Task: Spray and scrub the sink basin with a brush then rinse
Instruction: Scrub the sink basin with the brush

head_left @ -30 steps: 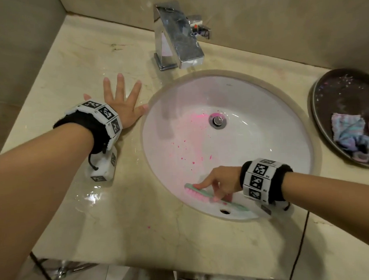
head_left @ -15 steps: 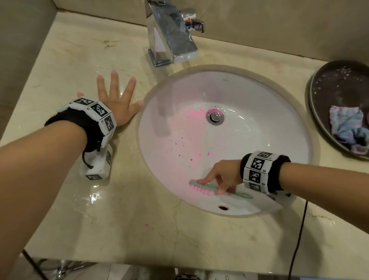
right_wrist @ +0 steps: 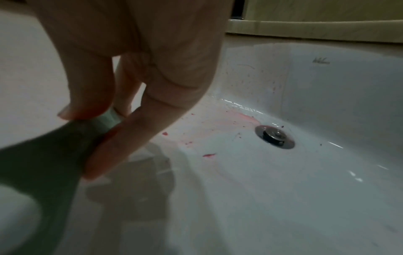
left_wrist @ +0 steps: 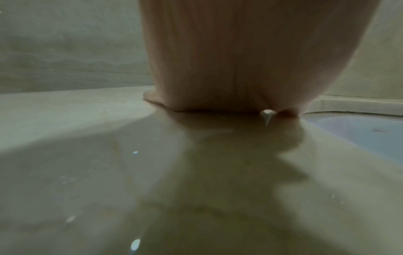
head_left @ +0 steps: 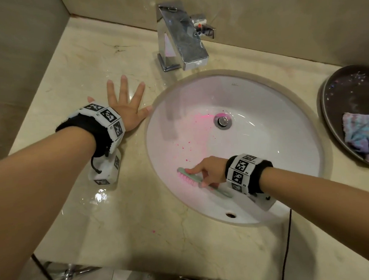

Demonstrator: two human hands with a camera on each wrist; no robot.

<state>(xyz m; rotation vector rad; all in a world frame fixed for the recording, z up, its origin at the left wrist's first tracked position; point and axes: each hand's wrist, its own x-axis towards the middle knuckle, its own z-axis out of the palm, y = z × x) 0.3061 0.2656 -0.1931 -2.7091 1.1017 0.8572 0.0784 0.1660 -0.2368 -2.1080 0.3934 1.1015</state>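
The white oval sink basin (head_left: 265,148) carries pink stains and specks around the chrome drain (head_left: 222,121). My right hand (head_left: 206,172) grips a mint-green brush with pink bristles (head_left: 188,178) and holds it against the basin's near-left wall. In the right wrist view the fingers (right_wrist: 139,131) pinch the green brush handle (right_wrist: 102,120), with pink smears beside the drain (right_wrist: 275,136). My left hand (head_left: 126,104) lies flat with spread fingers on the wet counter, left of the basin rim. The left wrist view shows only the palm (left_wrist: 240,69) pressed on the counter.
A chrome faucet (head_left: 182,43) stands behind the basin. A dark round tray (head_left: 348,101) at the right holds a crumpled pastel cloth (head_left: 360,135). The beige marble counter (head_left: 123,218) is wet on the left. Walls close in at the left and back. A black cable (head_left: 288,241) hangs at the front.
The brush and my right hand have slid up along the basin's near-left wall, away from the overflow hole. My left hand stays flat on the counter.
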